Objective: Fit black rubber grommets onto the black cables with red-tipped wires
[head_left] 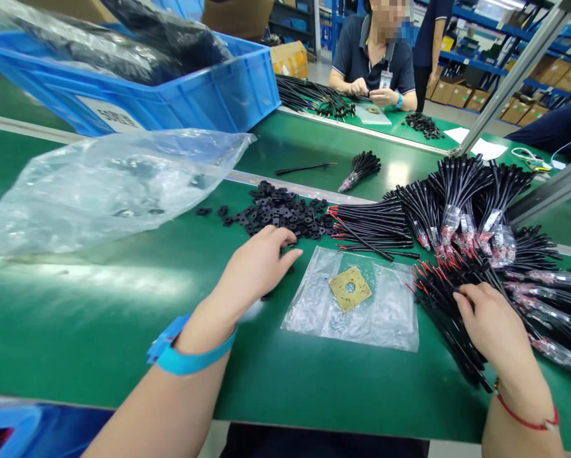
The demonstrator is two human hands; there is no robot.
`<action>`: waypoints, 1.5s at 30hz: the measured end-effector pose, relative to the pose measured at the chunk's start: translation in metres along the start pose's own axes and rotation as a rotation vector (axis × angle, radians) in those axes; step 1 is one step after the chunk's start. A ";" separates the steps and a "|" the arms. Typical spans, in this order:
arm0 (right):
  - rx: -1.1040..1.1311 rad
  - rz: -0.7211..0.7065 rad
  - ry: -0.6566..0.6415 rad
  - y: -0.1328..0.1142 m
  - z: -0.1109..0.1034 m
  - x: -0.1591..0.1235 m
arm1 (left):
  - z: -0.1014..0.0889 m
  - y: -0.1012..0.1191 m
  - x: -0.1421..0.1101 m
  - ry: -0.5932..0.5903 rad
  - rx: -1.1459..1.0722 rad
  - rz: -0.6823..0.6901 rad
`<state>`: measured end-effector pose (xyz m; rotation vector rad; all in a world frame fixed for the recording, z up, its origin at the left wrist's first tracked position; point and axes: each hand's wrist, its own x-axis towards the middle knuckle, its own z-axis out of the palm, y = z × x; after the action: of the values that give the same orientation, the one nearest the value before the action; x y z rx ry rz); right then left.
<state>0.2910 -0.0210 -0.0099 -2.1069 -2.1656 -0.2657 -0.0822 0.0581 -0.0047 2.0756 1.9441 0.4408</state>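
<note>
My left hand [263,264] reaches over the near edge of a heap of small black plastic pieces [285,210]. Its fingers are curved and the thumb stands apart; the fingertips are partly hidden. On the right, my right hand [493,318] rests at a pile of black cables [452,331] with red wire ends. Thumb and forefinger show a small gap there, while the other fingers are hidden. Between the hands lies a clear plastic bag [307,308], flat on the green table, with a square tan plate [338,292] with a round central hole on it.
Bundled black cables [461,184] crowd the right side, beside a slanted metal post [547,191]. More cables [375,222] lie behind the flat bag. A large clear bag [98,184] and a blue crate [209,95] occupy the left. Across the table sits a co-worker [352,54].
</note>
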 end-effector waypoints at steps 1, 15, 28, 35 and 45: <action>-0.010 -0.013 0.009 0.000 0.002 0.000 | 0.001 -0.004 0.001 -0.025 0.047 -0.002; 0.263 -0.378 0.097 -0.069 0.002 0.034 | -0.006 -0.023 -0.005 -0.271 0.159 0.072; 0.463 -0.288 -0.035 -0.157 0.049 0.133 | 0.009 -0.009 -0.002 -0.082 -0.106 0.173; 0.681 -0.278 -0.063 -0.118 0.015 0.102 | 0.028 0.020 -0.007 -0.116 -0.545 0.221; 0.367 -0.466 -0.221 -0.098 0.026 0.019 | 0.047 0.044 -0.019 -0.367 -1.313 0.056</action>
<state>0.1939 0.0008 -0.0360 -1.4824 -2.5684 0.3251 -0.0243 0.0367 -0.0318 1.1794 0.8807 0.9250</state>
